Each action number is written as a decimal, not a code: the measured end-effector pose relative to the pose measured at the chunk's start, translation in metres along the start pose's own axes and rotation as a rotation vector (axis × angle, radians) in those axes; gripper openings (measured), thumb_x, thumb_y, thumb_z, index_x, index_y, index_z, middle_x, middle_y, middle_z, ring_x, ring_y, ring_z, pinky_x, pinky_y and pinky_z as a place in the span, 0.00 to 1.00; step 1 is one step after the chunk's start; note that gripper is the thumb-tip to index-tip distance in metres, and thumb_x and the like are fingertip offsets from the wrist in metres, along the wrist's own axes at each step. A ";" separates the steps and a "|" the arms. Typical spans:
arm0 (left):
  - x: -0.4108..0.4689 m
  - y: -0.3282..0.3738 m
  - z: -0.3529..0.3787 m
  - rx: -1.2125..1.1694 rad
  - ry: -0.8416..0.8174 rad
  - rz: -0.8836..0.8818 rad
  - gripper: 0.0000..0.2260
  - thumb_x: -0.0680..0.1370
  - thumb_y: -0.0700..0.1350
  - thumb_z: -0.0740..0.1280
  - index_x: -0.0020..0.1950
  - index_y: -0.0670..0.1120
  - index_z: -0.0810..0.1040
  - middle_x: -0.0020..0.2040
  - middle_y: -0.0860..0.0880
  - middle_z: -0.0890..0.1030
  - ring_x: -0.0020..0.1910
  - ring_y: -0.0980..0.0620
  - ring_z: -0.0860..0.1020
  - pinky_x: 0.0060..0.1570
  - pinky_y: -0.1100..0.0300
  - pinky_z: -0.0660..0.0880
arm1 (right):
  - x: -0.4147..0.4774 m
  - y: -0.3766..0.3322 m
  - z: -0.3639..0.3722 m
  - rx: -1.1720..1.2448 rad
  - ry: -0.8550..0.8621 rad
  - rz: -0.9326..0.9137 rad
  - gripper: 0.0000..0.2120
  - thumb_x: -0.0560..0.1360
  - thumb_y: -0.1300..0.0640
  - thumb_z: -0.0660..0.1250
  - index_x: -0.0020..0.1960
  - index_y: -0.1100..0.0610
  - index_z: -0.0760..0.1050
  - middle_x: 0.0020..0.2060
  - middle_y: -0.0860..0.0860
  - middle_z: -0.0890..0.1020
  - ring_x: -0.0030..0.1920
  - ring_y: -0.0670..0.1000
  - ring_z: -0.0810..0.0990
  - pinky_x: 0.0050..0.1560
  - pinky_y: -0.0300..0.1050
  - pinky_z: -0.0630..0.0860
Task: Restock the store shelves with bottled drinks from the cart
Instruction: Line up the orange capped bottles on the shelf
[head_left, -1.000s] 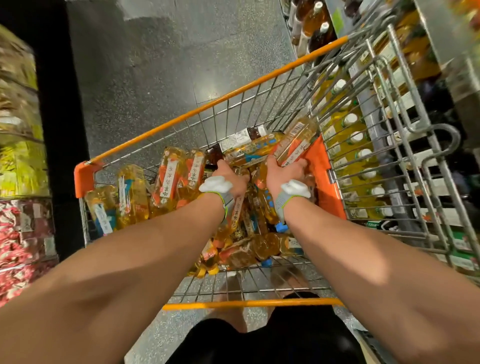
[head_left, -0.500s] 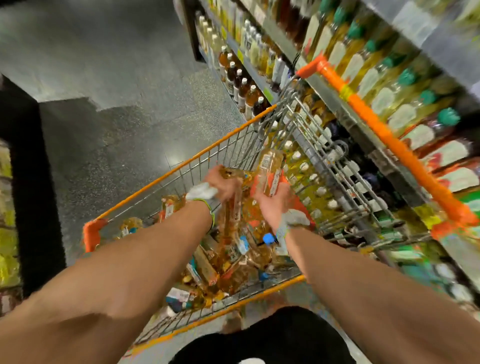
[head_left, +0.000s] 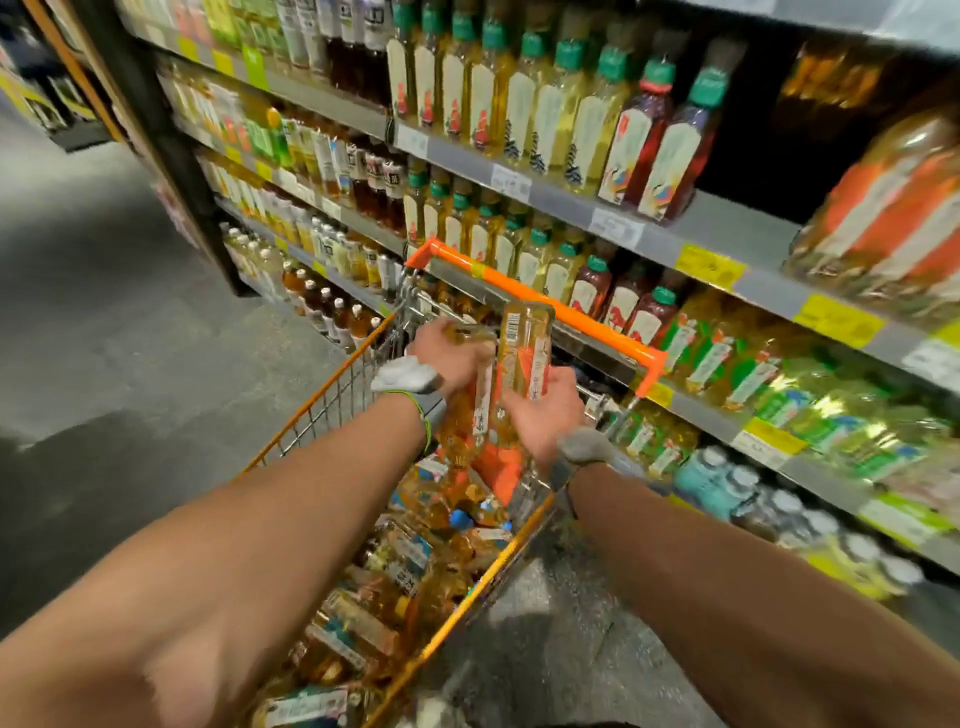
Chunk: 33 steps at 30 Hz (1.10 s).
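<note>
My right hand (head_left: 543, 410) grips an amber bottle with an orange-and-white label (head_left: 524, 351), held upright above the cart. My left hand (head_left: 452, 358) grips a second amber bottle (head_left: 475, 410) just left of it, its lower part pointing down toward the cart. The wire cart (head_left: 332, 405) with orange trim stands below both hands, holding several amber bottled drinks (head_left: 415, 561). The store shelves (head_left: 727, 223) rise to the right, packed with bottles.
The cart's orange handle (head_left: 545, 306) runs close along the shelf fronts behind my hands. Yellow and white price tags (head_left: 711, 267) line the shelf edges. A dark shelf upright (head_left: 171, 156) stands at the left, with grey floor (head_left: 130, 338) beside the cart.
Both hands have lifted their bottles up out of the cart. My view has swung up and right from the cart toward the shelves.
</note>
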<state>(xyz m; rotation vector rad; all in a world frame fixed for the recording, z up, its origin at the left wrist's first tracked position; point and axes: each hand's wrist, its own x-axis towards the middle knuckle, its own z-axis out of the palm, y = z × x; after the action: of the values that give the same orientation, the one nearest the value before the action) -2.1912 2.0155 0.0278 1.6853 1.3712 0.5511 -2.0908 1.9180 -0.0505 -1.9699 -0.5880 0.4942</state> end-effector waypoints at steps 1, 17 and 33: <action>-0.006 0.012 0.006 0.003 -0.018 0.032 0.31 0.73 0.49 0.78 0.74 0.47 0.74 0.69 0.45 0.78 0.67 0.45 0.76 0.59 0.59 0.71 | -0.001 0.000 -0.015 -0.007 0.012 0.000 0.23 0.61 0.34 0.75 0.47 0.41 0.67 0.35 0.40 0.80 0.32 0.38 0.79 0.29 0.38 0.70; -0.157 0.116 0.140 -0.045 -0.168 0.278 0.29 0.69 0.50 0.80 0.69 0.48 0.78 0.62 0.46 0.82 0.51 0.52 0.76 0.49 0.62 0.70 | -0.068 0.066 -0.227 0.044 0.331 -0.010 0.25 0.57 0.39 0.75 0.47 0.41 0.65 0.35 0.41 0.81 0.33 0.42 0.79 0.32 0.43 0.74; -0.232 0.185 0.221 -0.069 -0.378 0.447 0.28 0.66 0.54 0.82 0.63 0.49 0.80 0.58 0.47 0.82 0.54 0.47 0.80 0.57 0.52 0.79 | -0.110 0.091 -0.342 0.054 0.610 0.051 0.23 0.64 0.45 0.78 0.47 0.44 0.65 0.37 0.40 0.79 0.36 0.42 0.78 0.33 0.41 0.68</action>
<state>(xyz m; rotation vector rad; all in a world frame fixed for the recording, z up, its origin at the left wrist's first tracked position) -1.9853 1.7186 0.1079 1.9301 0.7021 0.4855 -1.9670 1.5768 0.0269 -1.9524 -0.1361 -0.0731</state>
